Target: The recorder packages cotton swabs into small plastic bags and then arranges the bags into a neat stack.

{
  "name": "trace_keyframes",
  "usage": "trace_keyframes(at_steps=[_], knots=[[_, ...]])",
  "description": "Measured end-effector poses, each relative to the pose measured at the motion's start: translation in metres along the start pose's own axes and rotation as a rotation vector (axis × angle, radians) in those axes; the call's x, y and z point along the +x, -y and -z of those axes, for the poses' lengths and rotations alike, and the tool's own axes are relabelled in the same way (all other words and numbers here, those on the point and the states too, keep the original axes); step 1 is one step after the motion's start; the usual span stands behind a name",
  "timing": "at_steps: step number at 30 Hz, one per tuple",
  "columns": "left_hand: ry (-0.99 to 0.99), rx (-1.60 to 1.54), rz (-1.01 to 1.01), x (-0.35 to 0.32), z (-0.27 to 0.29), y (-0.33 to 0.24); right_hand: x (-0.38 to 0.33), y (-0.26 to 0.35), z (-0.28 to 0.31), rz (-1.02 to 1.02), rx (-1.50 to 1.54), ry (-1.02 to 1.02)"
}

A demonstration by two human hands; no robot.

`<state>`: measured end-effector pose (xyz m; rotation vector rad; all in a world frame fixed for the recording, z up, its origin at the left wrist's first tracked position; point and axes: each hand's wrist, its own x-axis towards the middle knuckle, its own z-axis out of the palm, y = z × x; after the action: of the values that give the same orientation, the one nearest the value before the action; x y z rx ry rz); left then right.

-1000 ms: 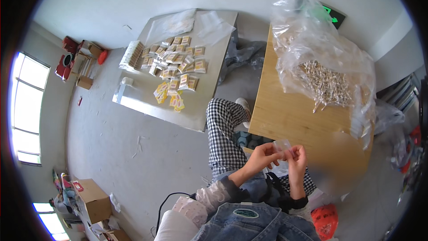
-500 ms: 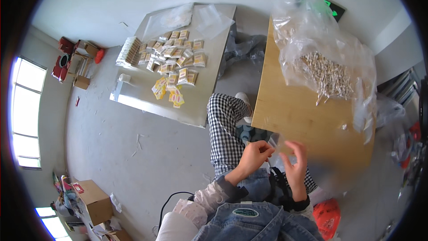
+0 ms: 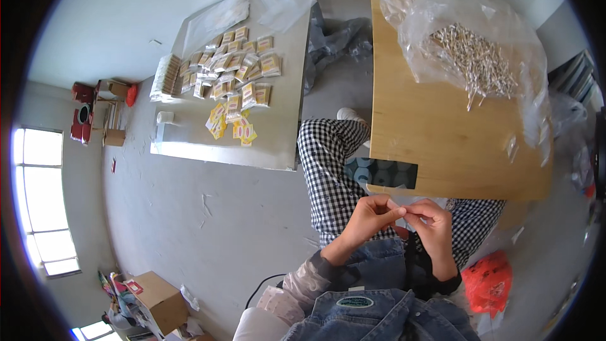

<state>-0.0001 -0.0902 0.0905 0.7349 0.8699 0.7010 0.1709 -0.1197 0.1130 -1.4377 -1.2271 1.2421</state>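
My left hand [image 3: 369, 220] and my right hand [image 3: 433, 226] meet fingertip to fingertip above my lap, just off the near edge of the wooden table [image 3: 435, 145]. Both are closed in a pinch on a small clear plastic bag [image 3: 393, 204], mostly hidden by the fingers; its contents cannot be made out. Farther off on that table, a big clear plastic bag [image 3: 413, 57] lies with its mouth open, and a heap of cotton swabs [image 3: 480, 63] spills out of it.
At left a metal table [image 3: 278, 132] bears several small packets [image 3: 237, 63], a stacked row of packets [image 3: 165, 76], yellow cards [image 3: 243, 131], a white roll [image 3: 165, 117] and flat clear bags [image 3: 284, 6]. A red plastic bag [image 3: 489, 283] sits right of me, a cardboard box [image 3: 161, 300] lower left.
My hands were apart with the clear bag showing between them; now their fingertips are together. My right fingers have closed from a looser, spread pose. The whole view has shifted.
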Motion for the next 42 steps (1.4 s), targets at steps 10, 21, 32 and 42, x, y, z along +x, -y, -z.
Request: trace_keyframes(at_steps=[10,21,32,42], knots=[[0.050,0.463,-0.057,-0.007,0.002,0.010,-0.003,-0.034,-0.032,0.059,-0.097,-0.265],[-0.133,1.195,-0.677,-0.004,0.012,-0.035,0.000,-0.012,-0.022,0.017,-0.133,0.136],[-0.021,1.119,-0.201,-0.014,0.054,-0.008,-0.004,-0.017,-0.043,0.010,-0.075,0.289],[-0.240,1.591,-0.300,0.051,0.129,-0.018,-0.007,-0.024,-0.004,-0.058,-0.059,0.059]])
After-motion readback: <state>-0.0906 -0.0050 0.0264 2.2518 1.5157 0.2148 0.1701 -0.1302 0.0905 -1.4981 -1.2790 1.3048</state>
